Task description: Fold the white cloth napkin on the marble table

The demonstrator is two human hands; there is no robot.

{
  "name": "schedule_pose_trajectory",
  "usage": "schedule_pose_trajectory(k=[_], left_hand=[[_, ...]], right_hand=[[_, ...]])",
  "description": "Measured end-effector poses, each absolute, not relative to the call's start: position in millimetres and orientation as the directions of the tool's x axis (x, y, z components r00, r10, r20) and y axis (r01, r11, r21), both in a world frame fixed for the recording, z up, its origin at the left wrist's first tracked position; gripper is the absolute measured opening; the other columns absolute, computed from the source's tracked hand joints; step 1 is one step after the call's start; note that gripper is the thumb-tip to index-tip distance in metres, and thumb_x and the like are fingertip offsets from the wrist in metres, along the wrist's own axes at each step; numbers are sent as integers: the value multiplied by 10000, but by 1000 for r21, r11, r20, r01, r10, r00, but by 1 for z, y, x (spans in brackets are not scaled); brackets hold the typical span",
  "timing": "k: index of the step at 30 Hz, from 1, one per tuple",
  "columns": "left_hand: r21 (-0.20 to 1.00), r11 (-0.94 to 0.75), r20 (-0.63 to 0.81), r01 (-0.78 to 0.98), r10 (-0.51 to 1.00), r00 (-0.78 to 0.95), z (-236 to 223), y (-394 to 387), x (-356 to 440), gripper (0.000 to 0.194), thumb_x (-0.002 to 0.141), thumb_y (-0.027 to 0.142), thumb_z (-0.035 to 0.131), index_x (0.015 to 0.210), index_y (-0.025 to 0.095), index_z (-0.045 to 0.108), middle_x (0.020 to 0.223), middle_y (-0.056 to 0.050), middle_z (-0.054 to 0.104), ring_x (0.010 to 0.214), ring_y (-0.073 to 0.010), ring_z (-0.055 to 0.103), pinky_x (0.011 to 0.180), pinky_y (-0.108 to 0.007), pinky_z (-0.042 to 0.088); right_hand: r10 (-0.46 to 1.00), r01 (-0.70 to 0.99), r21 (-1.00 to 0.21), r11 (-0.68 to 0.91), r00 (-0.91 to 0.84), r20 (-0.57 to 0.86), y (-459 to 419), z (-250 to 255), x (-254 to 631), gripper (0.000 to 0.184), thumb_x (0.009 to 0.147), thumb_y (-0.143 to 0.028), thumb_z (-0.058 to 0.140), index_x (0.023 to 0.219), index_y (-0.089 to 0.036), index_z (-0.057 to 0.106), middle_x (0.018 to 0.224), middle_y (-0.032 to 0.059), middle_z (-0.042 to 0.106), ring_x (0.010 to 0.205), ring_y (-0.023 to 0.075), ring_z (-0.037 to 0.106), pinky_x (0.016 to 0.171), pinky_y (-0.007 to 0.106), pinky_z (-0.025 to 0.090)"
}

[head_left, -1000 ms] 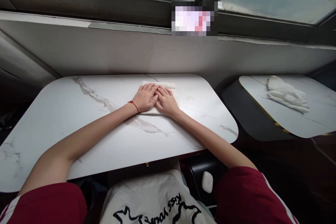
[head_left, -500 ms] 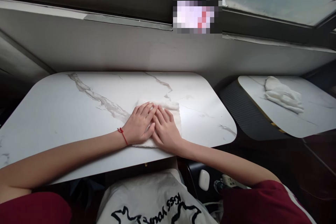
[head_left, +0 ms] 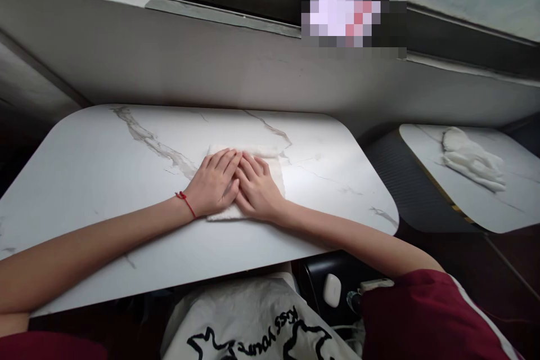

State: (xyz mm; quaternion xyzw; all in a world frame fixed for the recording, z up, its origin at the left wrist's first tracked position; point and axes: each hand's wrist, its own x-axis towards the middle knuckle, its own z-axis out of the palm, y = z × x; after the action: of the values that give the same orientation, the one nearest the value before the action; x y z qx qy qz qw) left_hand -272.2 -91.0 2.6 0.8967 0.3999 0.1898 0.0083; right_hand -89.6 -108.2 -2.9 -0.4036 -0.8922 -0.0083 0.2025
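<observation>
A folded white cloth [head_left: 275, 167] lies flat on the white marble table [head_left: 105, 180], near its middle. My left hand [head_left: 213, 184] rests palm down on the cloth's left part, fingers stretched out; a red string circles that wrist. My right hand [head_left: 256, 189] lies flat beside it on the cloth, fingers straight and touching those of the left hand. Both hands press on the cloth and hold nothing.
A second marble table [head_left: 498, 208] stands at the right with a crumpled white cloth [head_left: 470, 162] on it. A grey wall and window sill run behind the table. Below the table's front edge are a white earbud case [head_left: 332, 290] and my lap.
Both hands and the cloth under them slid from the far middle of the table towards me, then stayed about there. The camera view shifted slightly.
</observation>
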Motion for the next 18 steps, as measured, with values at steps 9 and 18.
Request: schedule_pose_trajectory(k=[9,18], left_hand=[[190,-424,309,886,882,356,8,-23,-310,601,977,335,346,1497,44,430,1527,-215,479,1412,-350,414,1155,-501,325],[199,-312,350,929,908,230,5,-1,-333,594,974,320,343,1492,45,441,1503,-216,507,1395,-354,431,1146,-514,325]], right_hand=[[577,566,-143,812,-744,338,10,-1,-136,526,996,-336,390,1447,-99,522,1538,188,495,1477,308,363,1205,493,252],[488,475,-126,871,-804,339,53,3,-166,516,1000,-350,413,1448,-124,534,1531,155,518,1452,291,407,1175,466,301]])
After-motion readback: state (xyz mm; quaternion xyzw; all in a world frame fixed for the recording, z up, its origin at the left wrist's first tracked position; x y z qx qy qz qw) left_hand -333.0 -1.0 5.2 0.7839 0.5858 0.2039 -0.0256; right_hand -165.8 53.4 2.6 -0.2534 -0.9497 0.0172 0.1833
